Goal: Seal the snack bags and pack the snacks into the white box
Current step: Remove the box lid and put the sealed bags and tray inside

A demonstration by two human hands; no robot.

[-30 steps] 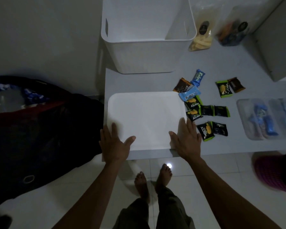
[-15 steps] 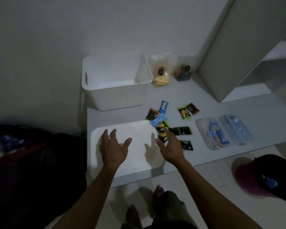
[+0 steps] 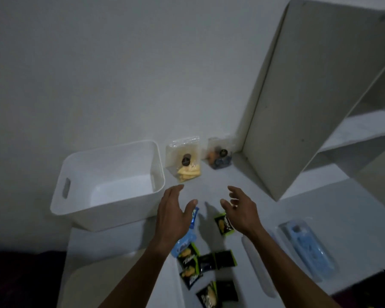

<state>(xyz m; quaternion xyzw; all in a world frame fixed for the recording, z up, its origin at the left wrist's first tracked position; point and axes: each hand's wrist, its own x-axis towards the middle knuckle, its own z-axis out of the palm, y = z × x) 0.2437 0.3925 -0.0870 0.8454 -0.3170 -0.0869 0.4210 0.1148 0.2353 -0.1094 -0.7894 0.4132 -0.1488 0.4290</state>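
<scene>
The white box [image 3: 107, 185], open-topped with a handle slot in its left wall, is positioned upright at the table's rear left, with two clear snack bags [image 3: 185, 161] stood just right of it and small sachets [image 3: 209, 261] scattered nearer.

A pale grey tabletop [image 3: 209, 192] carries an open white plastic box [image 3: 111, 183], two clear standing snack bags [image 3: 185, 161] at the wall, scattered small black-and-green snack packets [image 3: 209, 263], and a clear bag holding blue wrappers [image 3: 307, 247].
</scene>
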